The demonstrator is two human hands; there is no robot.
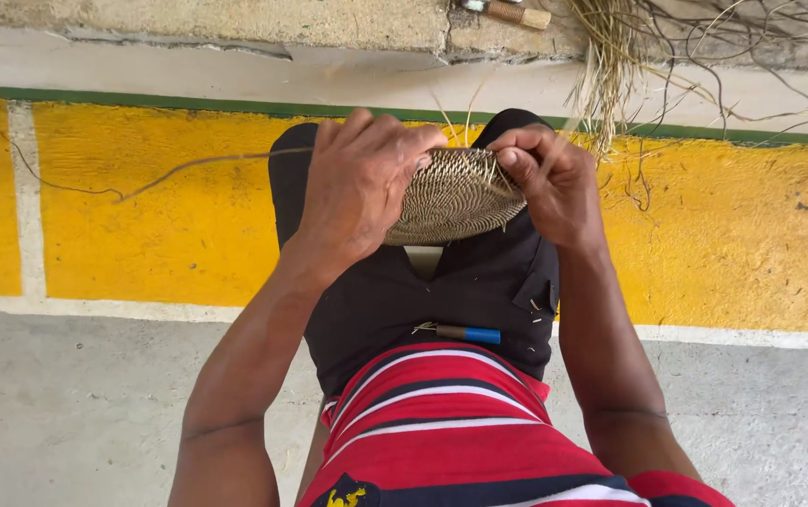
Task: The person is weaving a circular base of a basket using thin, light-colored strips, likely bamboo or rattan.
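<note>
I see no packages, labels, signs or screens anywhere around me.

Grey concrete floor (pixel 66 413), yellow painted band (pixel 141 216); dry grass bundle (pixel 610 56)
</note>
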